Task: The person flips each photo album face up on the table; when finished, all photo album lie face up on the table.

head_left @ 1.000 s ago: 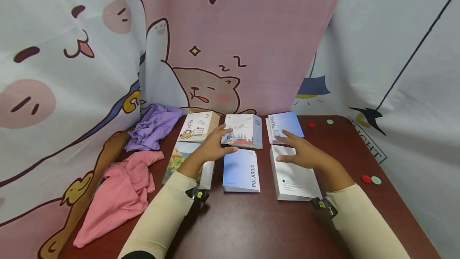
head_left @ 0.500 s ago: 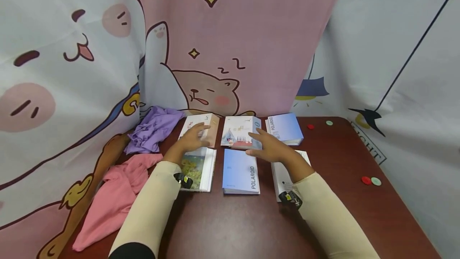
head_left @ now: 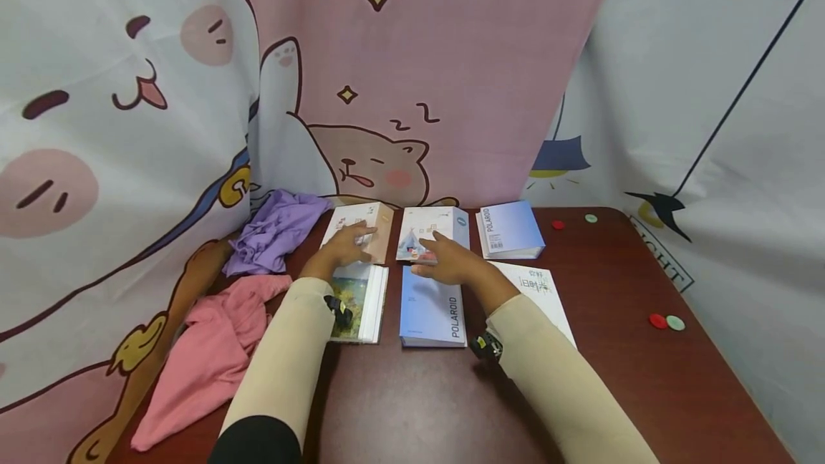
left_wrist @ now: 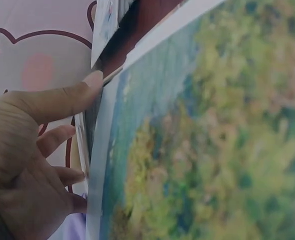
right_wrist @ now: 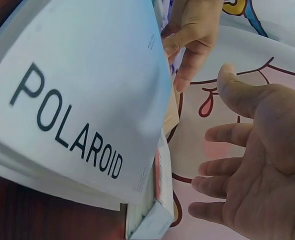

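Six-piece layout aside, several books and albums lie in two rows. My left hand (head_left: 341, 248) is over the back left book with a tan spine (head_left: 383, 236), fingers spread. In the left wrist view its thumb (left_wrist: 70, 102) is right at the edge of the painting-covered book (left_wrist: 187, 150). My right hand (head_left: 447, 261) hovers with parted fingers where the back middle illustrated book (head_left: 425, 219) and the front blue POLAROID album (head_left: 425, 313) meet. The right wrist view shows that palm (right_wrist: 267, 160) holding nothing, beside the album (right_wrist: 97, 100).
A second blue album (head_left: 515, 228) lies back right, with a white book (head_left: 541, 292) in front, partly behind my right forearm. Purple cloth (head_left: 277, 228) and pink cloth (head_left: 206, 356) lie left. Red (head_left: 658, 321) and green discs (head_left: 675, 323) sit on the right of the table (head_left: 399, 407).
Both hands have moved left: the right from over the white book to the middle books, the left from beside the middle book to the back left one. The books appear unmoved.
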